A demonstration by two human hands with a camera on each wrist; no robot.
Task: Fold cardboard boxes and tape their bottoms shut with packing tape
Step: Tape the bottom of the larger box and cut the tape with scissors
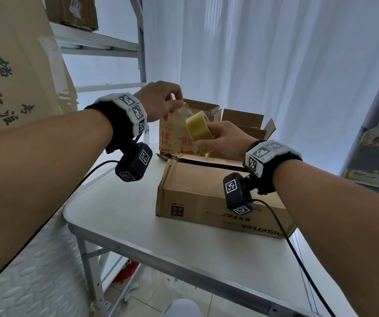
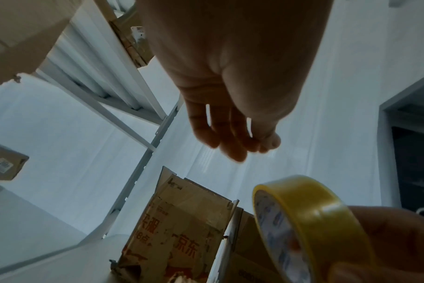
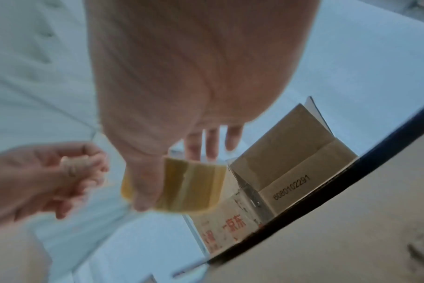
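Observation:
My right hand grips a yellow roll of packing tape in the air above the far edge of a flat brown cardboard box that lies on the white table. My left hand is up and to the left of the roll, its fingertips pinching the loose end of a clear tape strip drawn off it. The left wrist view shows the left hand's fingers bunched together above the roll. In the blurred right wrist view, the right hand's thumb lies across the roll.
Behind the flat box stand a carton with red print and an open brown carton. A large printed carton and a metal shelf are on the left. White curtains hang behind. The table's near edge is close to me.

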